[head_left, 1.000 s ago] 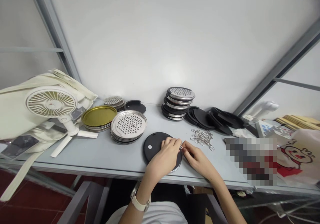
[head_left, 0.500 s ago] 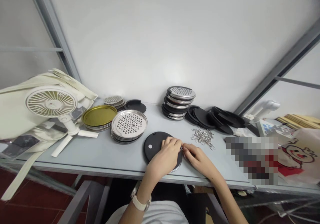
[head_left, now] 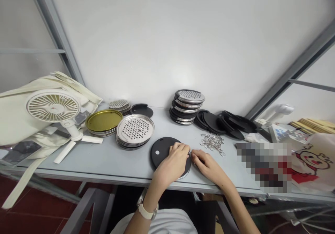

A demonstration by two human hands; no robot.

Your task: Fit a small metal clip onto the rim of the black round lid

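A round black disc [head_left: 161,151] with a metal rim lies flat on the grey table [head_left: 110,160] in front of me. My left hand [head_left: 173,163] rests on its right half, fingers curled down. My right hand [head_left: 206,164] meets it at the disc's right edge, with the fingertips pinched on a small metal ring [head_left: 190,153]. A loose pile of similar metal rings [head_left: 212,143] lies just behind my right hand.
Left of the disc stand a stack of perforated metal plates [head_left: 135,130] and gold-coloured lids [head_left: 104,121]. A stack of assembled discs [head_left: 187,105] and black rubber covers [head_left: 225,122] sit at the back. A white fan [head_left: 53,108] leans on a cream bag at far left.
Both hands stay at the disc's right edge, with only slight finger movement. The view has shifted a little.
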